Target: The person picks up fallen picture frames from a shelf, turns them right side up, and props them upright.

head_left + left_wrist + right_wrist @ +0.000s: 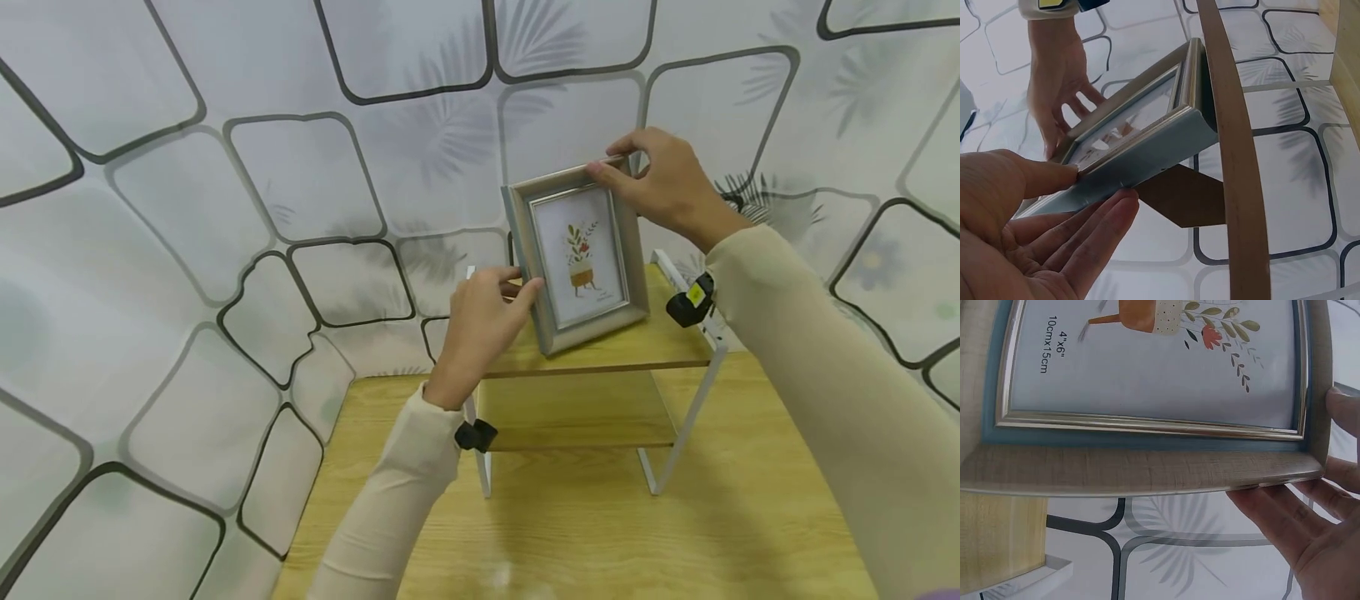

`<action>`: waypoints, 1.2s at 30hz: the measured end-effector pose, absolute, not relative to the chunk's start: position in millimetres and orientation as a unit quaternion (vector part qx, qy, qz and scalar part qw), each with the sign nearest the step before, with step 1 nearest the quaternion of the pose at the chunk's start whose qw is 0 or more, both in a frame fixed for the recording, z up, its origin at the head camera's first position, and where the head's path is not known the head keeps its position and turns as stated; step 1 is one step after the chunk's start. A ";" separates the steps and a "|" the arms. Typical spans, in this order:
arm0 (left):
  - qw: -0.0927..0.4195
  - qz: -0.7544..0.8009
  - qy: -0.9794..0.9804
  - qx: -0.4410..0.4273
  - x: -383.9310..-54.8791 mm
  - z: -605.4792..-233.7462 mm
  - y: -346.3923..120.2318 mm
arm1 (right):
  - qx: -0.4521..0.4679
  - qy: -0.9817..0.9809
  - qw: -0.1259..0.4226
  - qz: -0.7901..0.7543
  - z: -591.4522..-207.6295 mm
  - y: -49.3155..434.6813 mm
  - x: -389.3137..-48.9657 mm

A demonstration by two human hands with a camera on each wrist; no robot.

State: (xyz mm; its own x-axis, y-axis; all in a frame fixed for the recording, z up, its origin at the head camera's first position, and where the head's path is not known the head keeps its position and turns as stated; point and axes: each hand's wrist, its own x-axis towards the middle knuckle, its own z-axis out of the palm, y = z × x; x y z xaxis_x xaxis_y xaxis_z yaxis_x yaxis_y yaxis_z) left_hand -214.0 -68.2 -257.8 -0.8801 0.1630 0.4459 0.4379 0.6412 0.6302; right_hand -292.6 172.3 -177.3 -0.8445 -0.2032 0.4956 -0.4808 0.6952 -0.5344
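Observation:
A picture frame [639,250] with a champagne-coloured border, holding a potted-plant print [581,258], leans on the small shelf's top board. My left hand [487,321] holds its left side; in the left wrist view the thumb [1054,178] lies on the front and the fingers [1100,231] are against the side. The top right corner is gripped by my right hand [667,183], its thumb over the front. A brown back stand [1185,197] juts out behind the picture frame. The right wrist view shows the print's "4x6" size mark and my right fingers [1282,519] at the edge.
The two-tier shelf [577,408] has wooden boards and white metal legs [686,421]. It stands on a wood-look floor [600,542]. Behind and to the left is a wall covering [300,183] with leaf and rounded-square patterns. A wrist camera [476,435] sits on my left cuff.

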 end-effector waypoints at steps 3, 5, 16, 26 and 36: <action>0.180 -0.389 -0.888 -0.165 -215.6 -258.5 -69.5 | 0.188 -0.900 0.209 0.332 -177.5 173.4 -289.3; 0.184 -0.388 -0.888 -0.164 -216.6 -259.4 -70.6 | 0.186 -0.901 0.211 0.329 -177.3 174.1 -287.1; 0.187 -0.385 -0.890 -0.158 -218.9 -261.0 -76.5 | 0.149 -0.903 0.236 0.328 -180.1 170.9 -276.6; 0.186 -0.388 -0.888 -0.160 -222.0 -262.8 -80.1 | 0.128 -0.898 0.263 0.329 -183.4 165.4 -270.5; 0.192 -0.376 -0.892 -0.158 -221.7 -262.0 -82.5 | 0.142 -0.898 0.266 0.320 -185.7 166.7 -265.2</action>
State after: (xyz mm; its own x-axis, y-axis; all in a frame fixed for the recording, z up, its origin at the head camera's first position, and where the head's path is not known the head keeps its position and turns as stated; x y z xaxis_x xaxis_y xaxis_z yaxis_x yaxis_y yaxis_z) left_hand -221.7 -82.5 -262.0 -0.8758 0.1377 0.4626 0.4274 0.6666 0.6107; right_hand -265.2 166.7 -185.7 -0.8182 -0.0856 0.5686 -0.4257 0.7549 -0.4989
